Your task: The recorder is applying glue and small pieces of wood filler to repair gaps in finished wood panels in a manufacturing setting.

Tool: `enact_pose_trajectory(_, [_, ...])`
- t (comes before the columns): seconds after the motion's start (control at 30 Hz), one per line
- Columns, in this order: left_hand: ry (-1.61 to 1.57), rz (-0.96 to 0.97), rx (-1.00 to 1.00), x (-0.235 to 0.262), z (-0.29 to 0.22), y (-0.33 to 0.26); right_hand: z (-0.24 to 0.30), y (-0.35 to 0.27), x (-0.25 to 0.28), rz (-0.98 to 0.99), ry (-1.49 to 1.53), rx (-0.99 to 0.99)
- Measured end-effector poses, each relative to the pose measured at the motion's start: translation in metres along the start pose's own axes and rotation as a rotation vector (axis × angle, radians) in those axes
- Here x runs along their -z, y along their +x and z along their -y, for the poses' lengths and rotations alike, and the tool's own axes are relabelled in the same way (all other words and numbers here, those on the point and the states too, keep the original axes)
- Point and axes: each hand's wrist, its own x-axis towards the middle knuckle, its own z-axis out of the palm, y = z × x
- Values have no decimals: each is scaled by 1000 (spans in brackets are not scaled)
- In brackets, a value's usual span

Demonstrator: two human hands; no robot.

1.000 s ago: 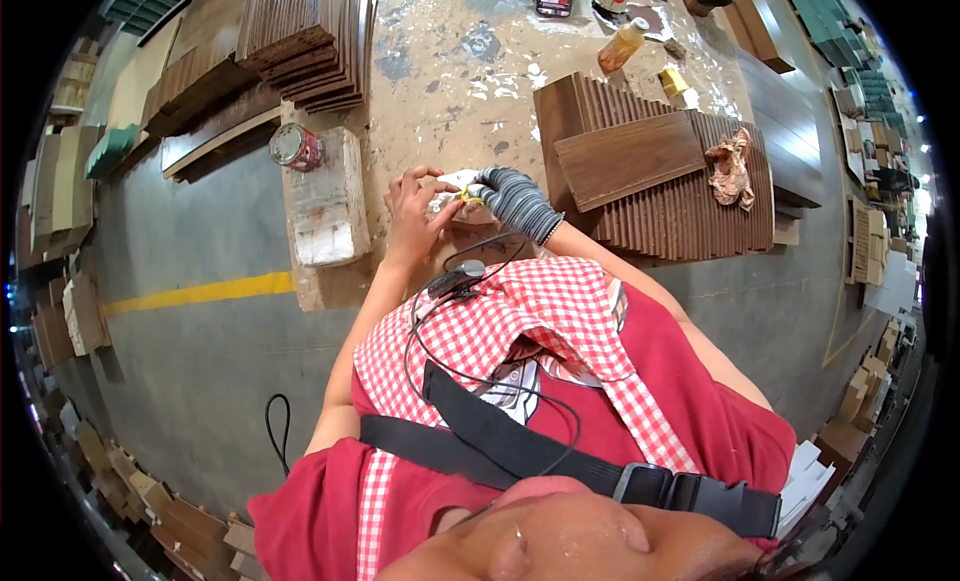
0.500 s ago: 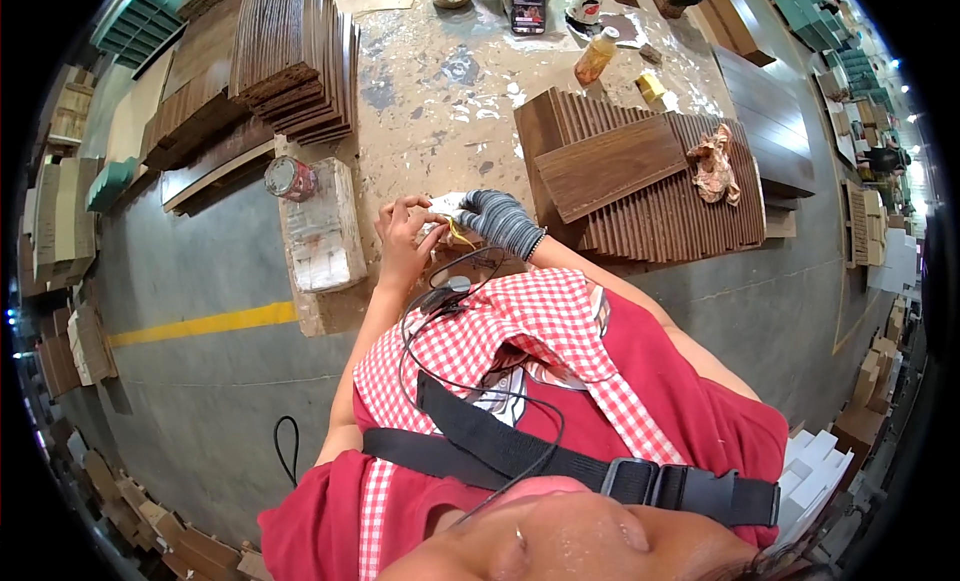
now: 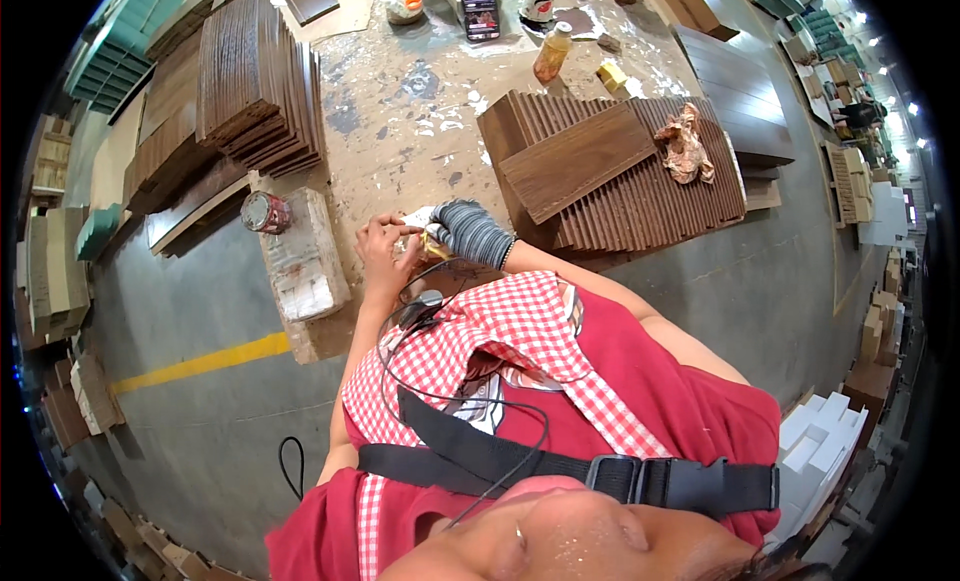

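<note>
At the near edge of the worktable (image 3: 375, 146), both of my hands meet over a small white thing with a yellow strip (image 3: 432, 243), too covered to name. My bare left hand (image 3: 382, 249) has its fingers bent onto it. From the other side, my right hand (image 3: 468, 231), in a grey striped glove, closes on it with the fingertips. Just right of the glove lies a stack of dark brown wooden boards (image 3: 640, 201), with one loose board (image 3: 578, 161) and a crumpled, stained cloth (image 3: 685, 146) on top.
To the left, a red-sided can (image 3: 266, 213) stands on a paint-marked block (image 3: 310, 266). Tall stacks of brown boards (image 3: 250, 81) rise at the far left. Farther back are a phone (image 3: 480, 11), an amber bottle (image 3: 552, 53), a yellow block (image 3: 611, 77) and a white tub (image 3: 404, 9).
The whole view has turned slightly, so the table's things sit farther left in it. My hands remain together on the small white and yellow thing, with the fingers slightly shifted.
</note>
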Motion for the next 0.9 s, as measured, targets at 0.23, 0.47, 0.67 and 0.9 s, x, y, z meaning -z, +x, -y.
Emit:
enact_pose_trajectory(0.23, [-2,-7,58,-1,-2,2,5,-1,7,21,46,32])
enact_pose_trajectory(0.47, [-40,45,104,11,0,0,-2,5,-9,-1,11,48])
enact_pose_trajectory(0.67, [-53,87,34,14,16,-4,7,6,-5,182,35,-26])
enact_pose_trajectory(0.9, [-4,95,13,14,10,-10,11,8,-9,186,64,-113])
